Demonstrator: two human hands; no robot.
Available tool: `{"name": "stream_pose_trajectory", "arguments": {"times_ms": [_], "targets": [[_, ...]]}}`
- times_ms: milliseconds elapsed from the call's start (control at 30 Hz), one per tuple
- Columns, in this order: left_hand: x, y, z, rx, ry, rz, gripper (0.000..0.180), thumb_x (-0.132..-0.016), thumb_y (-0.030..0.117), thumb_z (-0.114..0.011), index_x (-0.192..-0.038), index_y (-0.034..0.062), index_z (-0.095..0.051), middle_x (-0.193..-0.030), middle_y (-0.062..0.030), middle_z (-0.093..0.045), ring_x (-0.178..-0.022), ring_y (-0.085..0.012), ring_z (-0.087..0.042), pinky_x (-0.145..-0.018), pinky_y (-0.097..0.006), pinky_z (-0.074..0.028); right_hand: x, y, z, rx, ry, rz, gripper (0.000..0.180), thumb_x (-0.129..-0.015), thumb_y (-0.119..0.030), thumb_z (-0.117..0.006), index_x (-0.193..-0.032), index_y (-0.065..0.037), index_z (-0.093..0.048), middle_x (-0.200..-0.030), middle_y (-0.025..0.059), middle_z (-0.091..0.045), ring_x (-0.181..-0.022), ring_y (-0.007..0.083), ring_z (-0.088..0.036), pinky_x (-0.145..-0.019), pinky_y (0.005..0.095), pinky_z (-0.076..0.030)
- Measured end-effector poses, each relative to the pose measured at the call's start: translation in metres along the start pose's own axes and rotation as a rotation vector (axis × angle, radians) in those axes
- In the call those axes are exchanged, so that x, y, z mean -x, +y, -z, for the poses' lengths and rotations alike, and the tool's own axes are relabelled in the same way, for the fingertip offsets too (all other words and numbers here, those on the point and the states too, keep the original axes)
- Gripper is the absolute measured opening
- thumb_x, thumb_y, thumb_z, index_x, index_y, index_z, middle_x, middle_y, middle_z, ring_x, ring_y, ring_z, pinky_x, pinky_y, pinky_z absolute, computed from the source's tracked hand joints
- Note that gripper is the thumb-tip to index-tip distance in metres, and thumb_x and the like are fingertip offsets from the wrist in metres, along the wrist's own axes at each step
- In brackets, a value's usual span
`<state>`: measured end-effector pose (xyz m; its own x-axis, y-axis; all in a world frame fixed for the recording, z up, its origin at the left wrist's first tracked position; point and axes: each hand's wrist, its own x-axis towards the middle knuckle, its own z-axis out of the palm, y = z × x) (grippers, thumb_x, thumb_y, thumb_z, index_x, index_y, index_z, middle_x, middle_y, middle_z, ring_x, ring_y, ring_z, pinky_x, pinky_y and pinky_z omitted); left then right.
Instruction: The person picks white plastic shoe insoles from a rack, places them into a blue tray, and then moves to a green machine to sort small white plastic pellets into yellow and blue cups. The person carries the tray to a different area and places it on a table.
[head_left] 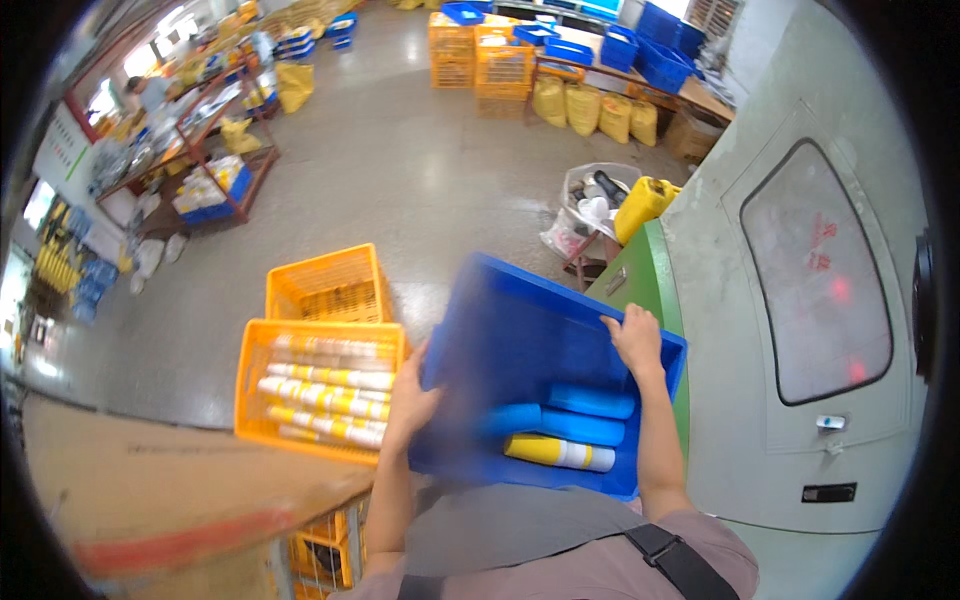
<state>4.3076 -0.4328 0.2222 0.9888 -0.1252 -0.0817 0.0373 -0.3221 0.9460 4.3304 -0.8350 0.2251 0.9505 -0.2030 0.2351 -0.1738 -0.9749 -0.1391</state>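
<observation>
A blue plastic bin (540,310) is tilted in front of my body, carried between both hands. My left hand (410,396) is closed on its left side, partly blurred. Over the far right rim curl the fingers of my right hand (637,343). Inside, at the near end, lie several blue cylindrical pieces (585,427) and a yellow-and-white tube (560,451). Just left of the bin stands an orange crate (255,385) holding several yellow-and-white tubes (330,400). Behind that crate is another orange crate (325,270) with an open top.
A grey-green machine cabinet (720,230) with a window stands close on the right. A large cardboard box (180,480) is at the lower left. Ahead right are a waste bin (600,195), a yellow jug (645,208) and yellow sacks (600,110). A person (152,95) is at a far-left bench.
</observation>
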Motion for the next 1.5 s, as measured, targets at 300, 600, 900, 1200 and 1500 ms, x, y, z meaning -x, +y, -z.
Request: {"name": "stream_pose_trajectory", "arguments": {"times_ms": [300,600,900,1200,1500], "targets": [[-0.295,-0.130,-0.094,-0.147,-0.102,0.122,0.070,-0.074,0.006,-0.061,-0.142,0.0038,-0.047,-0.120,-0.0282,-0.065,-0.113,-0.0379,-0.064,-0.099,-0.041,-0.048,-0.206,0.060,-0.235,0.003,0.014,-0.074,0.047,-0.088,-0.044,-0.067,-0.089,0.001,-0.058,-0.093,0.0250,-0.064,-0.092,0.0447,-0.058,-0.082,0.0528,-0.046],[-0.712,-0.207,-0.107,-0.153,-0.140,0.032,0.080,-0.067,0.002,-0.061,-0.145,0.0041,-0.045,-0.121,-0.0258,-0.066,-0.111,-0.0312,-0.065,-0.095,-0.037,-0.050,-0.536,0.041,-0.464,-0.013,0.022,-0.201,0.050,-0.088,-0.044,-0.066,-0.096,0.005,-0.060,-0.096,0.0268,-0.065,-0.096,0.0446,-0.059,-0.085,0.0512,-0.045],[-1.123,-0.196,-0.075,-0.226,-0.252,0.024,0.078,-0.069,0.005,-0.063,-0.145,0.0026,-0.044,-0.119,-0.0268,-0.066,-0.108,-0.0365,-0.066,-0.093,-0.039,-0.051,-0.918,0.005,-0.554,-0.073,-0.036,-0.242,0.043,-0.084,-0.038,-0.073,-0.088,0.004,-0.061,-0.092,0.0248,-0.065,-0.093,0.0429,-0.061,-0.083,0.0498,-0.048],[-1.379,-0.200,0.072,-0.004,0.147,0.385,0.089,-0.060,-0.003,-0.059,-0.147,0.0000,-0.041,-0.132,-0.0242,-0.058,-0.120,-0.0339,-0.059,-0.102,-0.040,-0.045,-1.353,-0.213,-0.688,0.027,-0.158,0.284,0.055,-0.084,-0.051,-0.069,-0.099,0.001,-0.063,-0.101,0.0206,-0.067,-0.101,0.0357,-0.063,-0.088,0.0446,-0.049],[-1.747,-0.202,0.208,-0.129,0.116,0.342,0.088,-0.067,-0.006,-0.059,-0.152,0.0045,-0.036,-0.132,-0.0278,-0.058,-0.115,-0.0371,-0.063,-0.099,-0.042,-0.049,-1.673,-0.341,-0.781,-0.049,-0.209,0.149,0.058,-0.087,-0.053,-0.065,-0.104,0.003,-0.061,-0.104,0.0218,-0.066,-0.105,0.0373,-0.061,-0.092,0.0458,-0.048]]}}
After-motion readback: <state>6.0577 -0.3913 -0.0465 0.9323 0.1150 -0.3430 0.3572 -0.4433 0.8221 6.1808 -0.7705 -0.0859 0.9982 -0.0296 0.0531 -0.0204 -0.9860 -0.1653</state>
